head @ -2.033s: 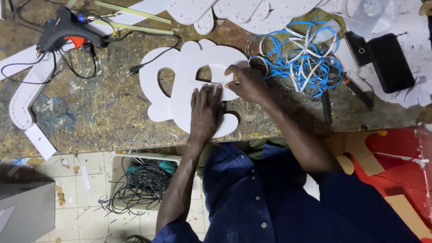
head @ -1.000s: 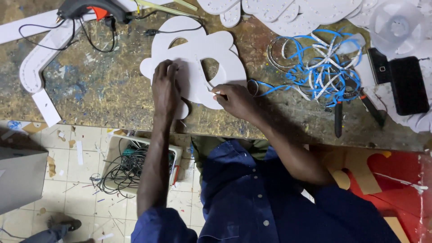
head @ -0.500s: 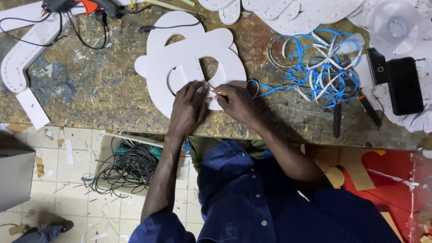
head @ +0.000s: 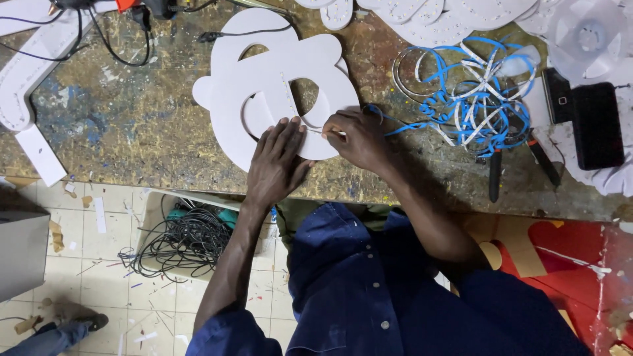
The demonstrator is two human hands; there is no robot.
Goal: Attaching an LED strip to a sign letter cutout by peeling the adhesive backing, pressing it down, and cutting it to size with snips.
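A large white cut-out foam shape (head: 264,72) with curved openings lies on the paint-stained workbench (head: 132,132). My left hand (head: 277,161) lies flat on its near edge, fingers spread, pressing it down. My right hand (head: 353,135) pinches a thin white strip (head: 315,131) at the shape's right rim, close to my left fingertips. The strip runs from a tangle of blue and white strip (head: 468,99) to the right.
A black phone (head: 597,125) and cutting pliers (head: 494,175) lie at the right. More white cut shapes (head: 422,13) sit at the back; a glue gun with black cord (head: 138,6) is at the back left. A box of black cable (head: 184,240) stands on the tiled floor below.
The view shifted, and the white shape now sits more central. My left hand moved right across the shape to its near rim beside my right hand, which keeps pinching the strip.
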